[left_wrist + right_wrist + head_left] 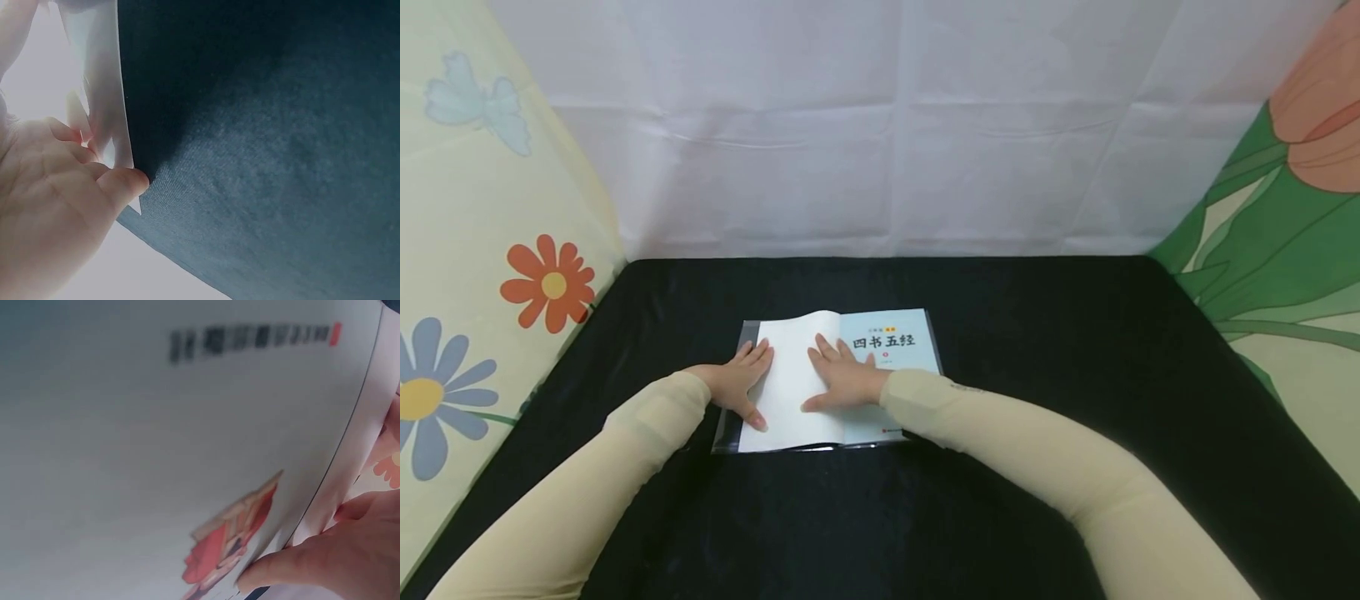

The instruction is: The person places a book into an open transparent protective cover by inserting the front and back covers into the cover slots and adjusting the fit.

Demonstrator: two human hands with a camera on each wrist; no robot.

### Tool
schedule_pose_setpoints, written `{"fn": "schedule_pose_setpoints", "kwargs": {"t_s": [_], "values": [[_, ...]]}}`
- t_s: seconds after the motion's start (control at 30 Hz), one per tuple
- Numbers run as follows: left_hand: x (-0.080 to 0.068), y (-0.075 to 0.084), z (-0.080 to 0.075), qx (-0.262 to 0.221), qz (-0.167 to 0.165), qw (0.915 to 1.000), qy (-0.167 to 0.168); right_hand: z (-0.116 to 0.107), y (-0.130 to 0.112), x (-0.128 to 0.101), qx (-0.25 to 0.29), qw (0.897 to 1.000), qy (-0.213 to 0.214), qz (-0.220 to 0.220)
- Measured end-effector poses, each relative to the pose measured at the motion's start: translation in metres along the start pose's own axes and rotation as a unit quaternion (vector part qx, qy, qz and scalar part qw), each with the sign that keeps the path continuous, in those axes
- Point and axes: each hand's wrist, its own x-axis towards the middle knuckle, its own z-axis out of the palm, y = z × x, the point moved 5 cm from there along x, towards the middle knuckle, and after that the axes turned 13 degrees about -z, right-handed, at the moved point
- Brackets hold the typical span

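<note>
- Head view: a person is leaning over a black table (pixel 1037 375) with both hands flat on an opened book (pixel 838 379). The book is lying mid-table, just ahead of them, with its spine running away from the person. The white inner flap (pixel 790 392) is folded out over the left half, and the light blue cover (pixel 891 342) with black characters is showing on the right.
- The left hand (pixel 741 383) is pressing on the flap's left edge, fingers straight and spread, thumb pointing back toward the person. It isn't gripping anything, just pressing.
- The right hand (pixel 842 379) is lying flat right around the fold, fingers stretched forward, part on the white flap and part on the blue cover. Same deal: palm down, nothing pinched.
- So the fold line is sitting between the two hands, with the right hand nearer to it and the left out at the flap's free edge. A clear plastic sleeve (pixel 733 392) is peeking out along the left side.
- Left wrist view: the left hand (pixel 56 206) is showing its palm and thumb against a white sheet edge (pixel 119 119), with the dark tablecloth (pixel 281 156) filling the rest.
- Right wrist view: super close and blurry. The right hand (pixel 337 562) is resting its fingertips on the cover (pixel 156 437), near a red-orange printed picture (pixel 231 537).
</note>
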Motion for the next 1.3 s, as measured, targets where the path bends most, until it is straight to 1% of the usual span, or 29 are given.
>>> {"fn": "schedule_pose_setpoints", "kwargs": {"t_s": [0.17, 0.33, 0.47, 0.63, 0.8, 1.03, 1.17, 1.3], "values": [[0.0018, 0.0011, 0.0007, 0.004, -0.003, 1.0, 0.006, 0.0023, -0.0002, 0.0022, -0.017, 1.0, -0.002, 0.01], [0.0, 0.0019, -0.0002, 0.009, -0.009, 0.9999, 0.008, 0.0038, -0.0012, 0.0044, -0.042, 0.999, 0.001, 0.016], [-0.0015, 0.0025, -0.0009, 0.015, -0.007, 0.9998, 0.007, 0.0054, -0.0022, 0.0054, -0.06, 0.998, 0.002, 0.023], [-0.0028, 0.0045, -0.0015, 0.015, -0.002, 0.9999, 0.008, 0.0059, -0.0043, 0.005, -0.062, 0.998, 0.001, 0.03], [-0.0027, 0.0041, -0.0008, 0.012, -0.005, 0.9999, 0.009, 0.0068, -0.0049, 0.0053, -0.063, 0.997, -0.003, 0.036], [-0.0025, 0.0032, 0.0, 0.02, -0.009, 0.9997, 0.014, 0.0078, -0.0008, 0.0077, -0.063, 0.998, 0.008, 0.023], [-0.0013, 0.0032, -0.0003, 0.026, -0.014, 0.9995, 0.015, 0.0074, 0.0026, 0.0087, -0.053, 0.998, 0.015, 0.014], [-0.0002, 0.0021, 0.0007, 0.026, -0.018, 0.9993, 0.018, 0.0071, 0.0045, 0.0074, -0.043, 0.999, 0.019, -0.005]]}}
